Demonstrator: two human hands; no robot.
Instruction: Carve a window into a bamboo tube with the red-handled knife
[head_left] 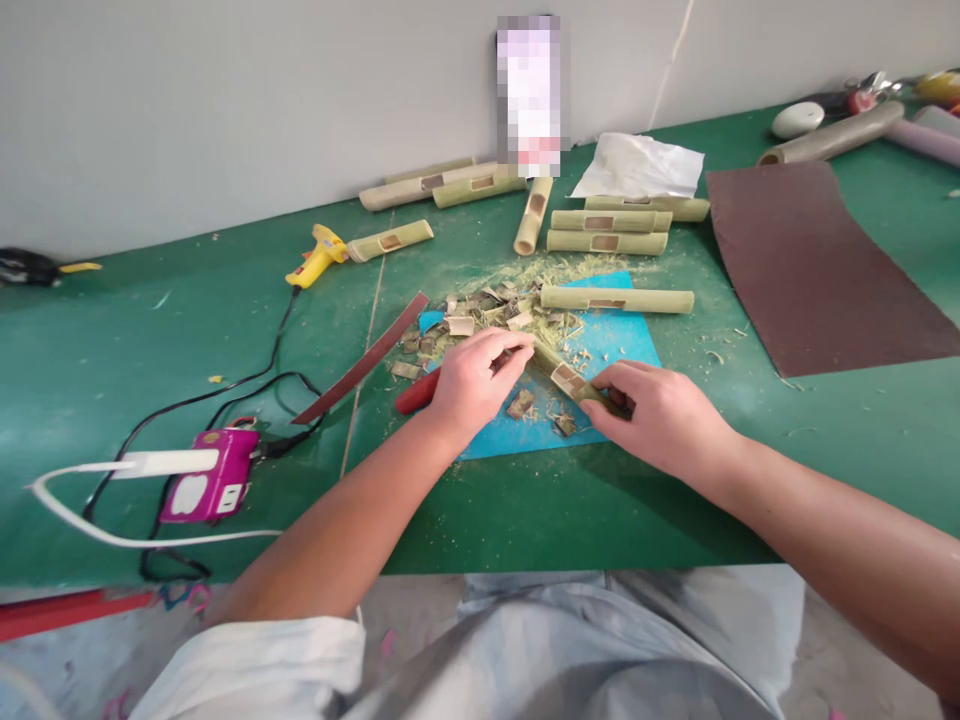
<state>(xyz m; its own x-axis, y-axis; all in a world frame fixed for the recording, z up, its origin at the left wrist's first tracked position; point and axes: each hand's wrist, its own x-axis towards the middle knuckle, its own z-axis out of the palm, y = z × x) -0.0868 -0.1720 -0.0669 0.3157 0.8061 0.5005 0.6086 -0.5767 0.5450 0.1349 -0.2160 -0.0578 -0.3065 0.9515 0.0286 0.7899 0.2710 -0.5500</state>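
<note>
Head view. The left hand (472, 380) closes over the far end of a short bamboo tube (566, 378); the right hand (660, 415) grips its near end, pinning it to the blue mat (622, 340) on the counter (112, 350). The tube looks light, stiff and smooth, with a notch cut midway; the ends seem the safest hold. Chips (480, 315) lie just beyond the left hand.

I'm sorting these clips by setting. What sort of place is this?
Probably a small craft workshop bench. Cut bamboo tubes with notched windows lie on a green-covered table, shavings litter a blue mat, and a yellow glue gun and a sandpaper sheet sit nearby.
</note>
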